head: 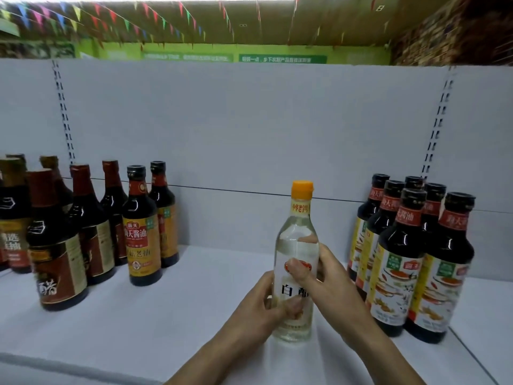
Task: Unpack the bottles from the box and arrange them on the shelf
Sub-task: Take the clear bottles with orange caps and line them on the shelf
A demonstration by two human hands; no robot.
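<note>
clear bottle (296,245) with orange cap (302,188), dark bottles (399,262), white shelf (166,315)

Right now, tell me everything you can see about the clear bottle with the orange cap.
The clear bottle stands upright, glass or plastic by its look, holding colourless liquid. It has an orange cap, a yellow neck band with red characters and a white label with black characters. The left hand grips its lower body and the right hand its middle, thumbs across the label. Its base is at the white shelf, in the gap between two groups of dark bottles, touching none.
</note>
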